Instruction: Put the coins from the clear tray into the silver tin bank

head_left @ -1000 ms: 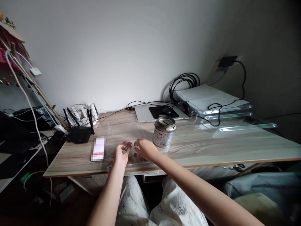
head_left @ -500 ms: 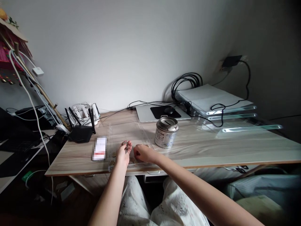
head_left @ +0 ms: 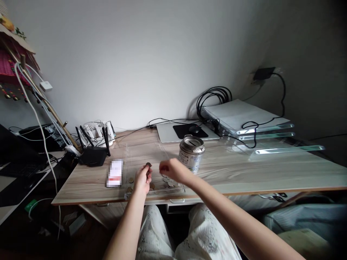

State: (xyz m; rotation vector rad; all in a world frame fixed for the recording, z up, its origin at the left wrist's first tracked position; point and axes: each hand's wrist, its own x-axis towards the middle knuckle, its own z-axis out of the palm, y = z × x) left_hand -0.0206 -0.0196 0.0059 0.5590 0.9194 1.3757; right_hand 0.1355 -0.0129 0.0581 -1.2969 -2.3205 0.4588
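A shallow clear plastic tray (head_left: 143,150) lies on the desk, with several loose coins (head_left: 170,183) near its front edge. Over the tray, my left hand (head_left: 143,180) is closed, and a coin (head_left: 148,164) sticks up between thumb and fingers; any others in it are hard to count. To its right, my right hand (head_left: 172,169) hovers above the coins with its fingers curled together. Whatever its fingertips pinch, if anything, is hidden. Just behind that hand stands a round metal tin (head_left: 192,153) with a slot in its lid, partly covered by the hand.
Left of the tray lies a phone (head_left: 114,173) with a blurred screen. A black router (head_left: 93,155) stands behind it. At the back are a silver laptop (head_left: 165,131), a mouse (head_left: 194,129) on a black pad, coiled cable (head_left: 214,95) and stacked clear trays (head_left: 244,115) at right.
My right hand has risen and moved right, away from my left hand, uncovering coins in the tray. My left fingers have closed more, with a coin now upright at their tips.
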